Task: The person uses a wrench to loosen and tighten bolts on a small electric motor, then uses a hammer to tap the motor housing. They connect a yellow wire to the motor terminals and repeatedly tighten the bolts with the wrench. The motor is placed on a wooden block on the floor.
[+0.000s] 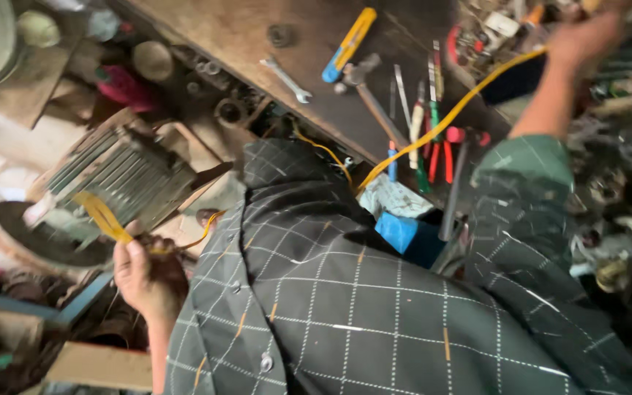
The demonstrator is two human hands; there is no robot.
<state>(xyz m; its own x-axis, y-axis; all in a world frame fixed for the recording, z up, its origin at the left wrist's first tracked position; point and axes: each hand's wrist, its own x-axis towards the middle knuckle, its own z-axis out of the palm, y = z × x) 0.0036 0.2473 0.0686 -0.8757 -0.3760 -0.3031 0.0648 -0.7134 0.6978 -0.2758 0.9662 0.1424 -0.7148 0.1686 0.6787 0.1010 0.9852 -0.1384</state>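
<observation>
A cluttered workshop fills the view. A dark wooden worktop (257,36) runs diagonally from 11 o'clock toward 3 o'clock, its near edge passing just above the person's checked shirt (374,292).

On the worktop lie a yellow-and-blue utility knife (349,44) at 12 o'clock, a spanner (285,79) just to its lower left, and a hammer (367,91) between them and the edge. A row of screwdrivers and red-handled pliers (433,124) crowds the edge at 1 o'clock, some overhanging it. Bare worktop remains only at the upper left of the board.

The yellow strap (448,117) spans from the left hand at 8 o'clock, behind the shirt, across the worktop edge, and up to the right hand at 1 o'clock. It is stretched fairly straight over the tools.

The left hand (144,274) has its grip closed round the strap end, with a flat yellow loop standing up from the fist. It sits just beside a ribbed grey motor housing (118,175) at 9 o'clock; little open room exists between hand and housing.

The right hand (587,36) is raised at the upper right frame border, blurred, grip closed on the strap's far end. Dense clutter lies beneath it. A blue box (407,235) sits below the worktop edge near centre.
</observation>
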